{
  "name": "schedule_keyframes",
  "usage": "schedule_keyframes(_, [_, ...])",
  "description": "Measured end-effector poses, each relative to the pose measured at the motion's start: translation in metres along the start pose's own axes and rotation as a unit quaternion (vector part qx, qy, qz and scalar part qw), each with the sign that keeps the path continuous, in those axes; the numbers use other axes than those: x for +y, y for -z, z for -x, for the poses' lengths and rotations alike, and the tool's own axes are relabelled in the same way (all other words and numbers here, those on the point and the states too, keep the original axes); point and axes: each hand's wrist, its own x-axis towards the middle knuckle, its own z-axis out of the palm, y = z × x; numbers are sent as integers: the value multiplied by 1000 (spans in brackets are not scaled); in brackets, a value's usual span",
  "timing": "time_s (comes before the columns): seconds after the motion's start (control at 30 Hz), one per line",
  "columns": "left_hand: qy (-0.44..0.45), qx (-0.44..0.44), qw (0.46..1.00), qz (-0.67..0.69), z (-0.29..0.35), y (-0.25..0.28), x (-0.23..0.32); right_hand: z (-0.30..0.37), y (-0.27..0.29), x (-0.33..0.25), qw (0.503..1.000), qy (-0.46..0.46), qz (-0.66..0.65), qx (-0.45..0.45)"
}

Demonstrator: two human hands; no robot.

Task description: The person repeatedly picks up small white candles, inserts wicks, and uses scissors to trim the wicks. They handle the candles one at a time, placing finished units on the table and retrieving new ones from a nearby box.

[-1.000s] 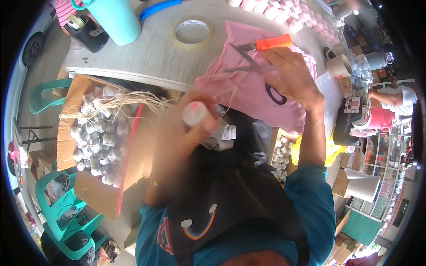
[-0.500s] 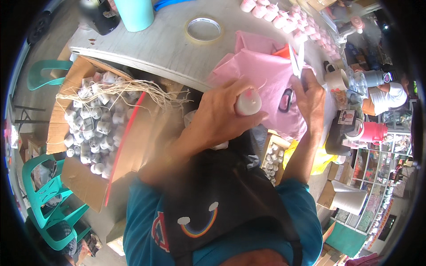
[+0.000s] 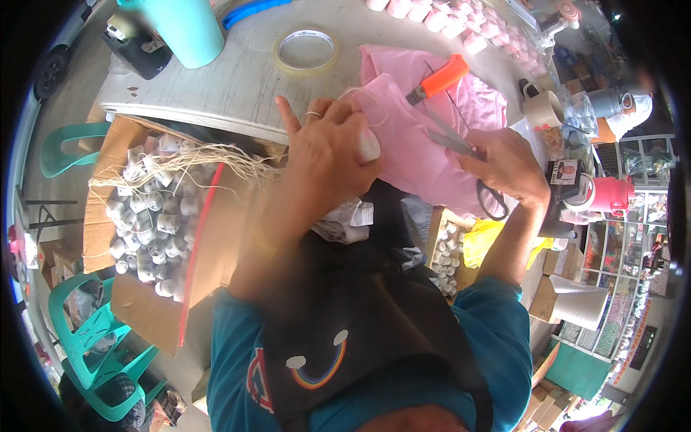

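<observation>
My left hand (image 3: 327,144) is closed round a small white cylinder (image 3: 369,145) with a pink mark on its end. A thin pale string (image 3: 376,106) loops up beside its fingers. My right hand (image 3: 507,162) grips a pair of scissors (image 3: 450,140), blades parted and pointing left toward the cylinder, a dark handle loop hanging below the palm. Beneath both hands spreads a pink cloth (image 3: 396,155) over the table's edge. An orange-handled cutter (image 3: 444,76) lies on it, just beyond the scissors.
Left of me, an open cardboard box (image 3: 137,302) holds several white cylinders under a bundle of pale strings (image 3: 194,155). The table (image 3: 216,90) bears a tape roll (image 3: 306,52), a turquoise tumbler (image 3: 188,36) and rows of pink-wrapped pieces (image 3: 453,25). A mug (image 3: 542,109) stands at right.
My left hand has moved left and turned, tilting the cylinder sideways. The scissors have swung from pointing up and away to pointing left, blades apart. The cutter now shows more fully.
</observation>
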Motion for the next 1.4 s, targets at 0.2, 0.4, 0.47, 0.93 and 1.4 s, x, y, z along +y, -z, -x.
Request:
schedule_keyframes(0.2, [13, 2, 1000, 10, 8, -4, -4, 6, 19, 13, 997, -25, 61, 38])
schedule_keyframes(0.4, [-1, 59, 998, 24, 6, 0, -5, -53, 26, 3, 986, 52, 41, 155])
schedule_keyframes(0.47, [-2, 51, 999, -5, 3, -2, -4, -95, 19, -8, 981, 112, 44, 154])
schedule_keyframes(0.93, [-36, -58, 993, 91, 16, 34, -23, -216, -7, -21, 974, 38, -30, 220])
schedule_keyframes(1.4, [-71, -92, 990, 81, 2, 11, -28, -256, -14, -17, 975, 26, -16, 221])
